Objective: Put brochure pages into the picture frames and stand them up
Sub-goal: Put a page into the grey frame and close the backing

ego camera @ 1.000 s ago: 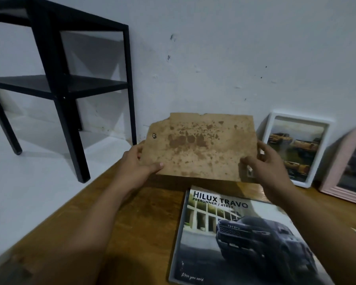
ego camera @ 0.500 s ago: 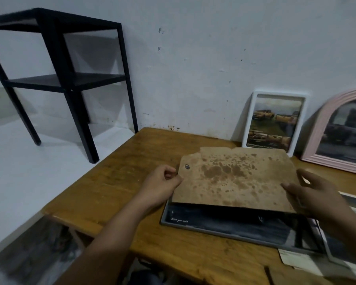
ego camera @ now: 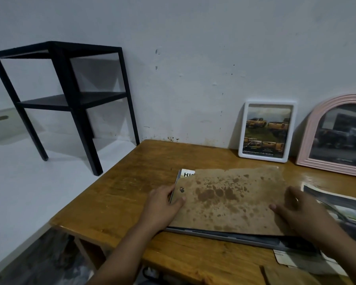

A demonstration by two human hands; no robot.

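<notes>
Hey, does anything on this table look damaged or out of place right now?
Yes. The brown backing board lying on the brochure is blotched with dark stains, and its top edge looks ragged. The left hand and right hand rest on it. The white frame leans against the wall.

Left hand (ego camera: 162,204) curled, thumb forward — right hand (ego camera: 302,214) flat, fingers spread.
</notes>
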